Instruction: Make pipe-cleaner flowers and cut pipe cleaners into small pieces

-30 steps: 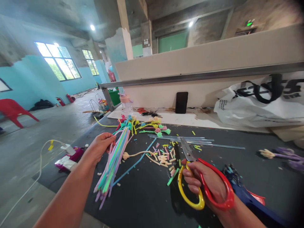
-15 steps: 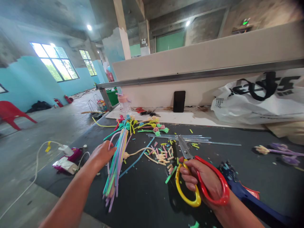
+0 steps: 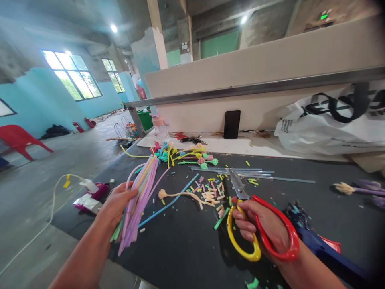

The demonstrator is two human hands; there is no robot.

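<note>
Operator's own body, head view: left hand (image 3: 119, 202) and right hand (image 3: 265, 226) were ungloved. Left forearm (image 3: 86, 249) was bare along its visible length, smooth in outline, slimmer at the wrist and broader toward the lower border. Right forearm (image 3: 306, 271) was likewise bare, with a shorter stretch in view. Fingertips appeared rounded, though nail detail was too small to judge reliably.
</note>
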